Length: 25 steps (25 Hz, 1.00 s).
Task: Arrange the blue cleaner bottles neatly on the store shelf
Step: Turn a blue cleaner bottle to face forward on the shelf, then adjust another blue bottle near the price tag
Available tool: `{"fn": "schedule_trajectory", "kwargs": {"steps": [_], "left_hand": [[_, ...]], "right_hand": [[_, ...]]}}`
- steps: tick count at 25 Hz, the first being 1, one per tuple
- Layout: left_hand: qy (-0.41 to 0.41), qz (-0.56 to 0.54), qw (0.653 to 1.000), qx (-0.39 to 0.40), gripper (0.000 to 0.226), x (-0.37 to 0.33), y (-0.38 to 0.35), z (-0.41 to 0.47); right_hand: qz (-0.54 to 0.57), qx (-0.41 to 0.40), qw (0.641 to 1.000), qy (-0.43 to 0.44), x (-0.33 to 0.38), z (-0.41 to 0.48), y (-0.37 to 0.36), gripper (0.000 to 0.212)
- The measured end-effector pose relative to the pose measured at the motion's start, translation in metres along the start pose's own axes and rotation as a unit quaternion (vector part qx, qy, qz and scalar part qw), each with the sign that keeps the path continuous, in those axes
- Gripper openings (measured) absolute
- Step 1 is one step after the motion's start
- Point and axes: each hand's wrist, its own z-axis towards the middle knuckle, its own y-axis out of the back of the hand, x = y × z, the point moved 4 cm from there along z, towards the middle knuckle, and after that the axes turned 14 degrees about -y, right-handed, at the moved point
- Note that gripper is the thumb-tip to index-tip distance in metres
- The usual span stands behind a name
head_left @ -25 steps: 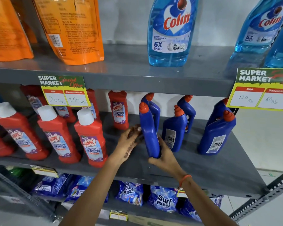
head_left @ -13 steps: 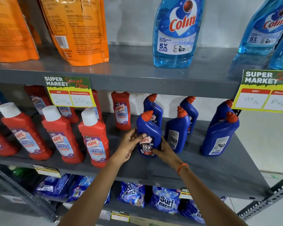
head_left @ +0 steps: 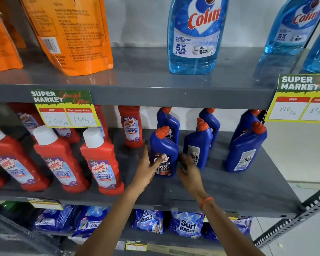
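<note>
Front-left blue Harpic bottle (head_left: 163,154) now upright w/ label facing out on mid shelf (head_left: 229,187), was turned sideways 1 s ago; L hand (head_left: 149,168) cups its side, R hand (head_left: 187,169) loosely curled, prob releasing; remaining bottles need facing.

Grey shelf (head_left: 229,189) carries upright blue bottles (head_left: 246,150) and red bottles (head_left: 102,163).
</note>
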Motion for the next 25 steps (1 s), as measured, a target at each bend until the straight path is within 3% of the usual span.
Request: {"fn": "schedule_trajectory", "kwargs": {"steps": [3,5,7,10,14,17,21,23,25], "left_hand": [[-0.068,0.182,0.981,-0.014,0.096,-0.017,-0.009,-0.004],[-0.124,0.309,0.942,-0.036,0.097,-0.037,-0.025,-0.011],[-0.198,0.361,0.91,-0.041,0.09,-0.055,-0.052,-0.019],[-0.239,0.336,0.911,0.002,0.076,-0.061,-0.093,-0.016],[-0.12,0.248,0.96,0.048,0.065,-0.06,-0.122,0.024],[-0.035,0.249,0.957,0.145,0.07,-0.056,-0.12,0.055],[-0.008,0.186,0.951,0.246,0.057,-0.066,-0.116,0.057],[-0.02,0.174,0.961,0.212,0.048,-0.07,-0.118,0.054],[-0.031,0.193,0.973,0.12,0.042,-0.069,-0.122,0.054]], "right_hand": [[0.035,-0.214,0.973,0.077,0.002,-0.02,0.04,0.034],[0.032,-0.257,0.963,0.073,-0.007,-0.014,0.059,0.039],[0.042,-0.231,0.971,0.04,-0.018,0.001,0.067,0.053],[0.067,-0.124,0.99,-0.013,-0.024,0.018,0.064,0.063],[0.046,-0.047,0.997,-0.044,-0.029,0.026,0.071,0.041],[0.015,-0.035,0.999,-0.023,-0.037,0.022,0.082,0.033],[0.014,0.052,0.998,-0.009,-0.049,0.014,0.103,0.038],[0.015,0.08,0.997,0.008,-0.044,0.014,0.111,0.044],[0.023,0.091,0.995,0.019,-0.034,0.018,0.118,0.051]]}}
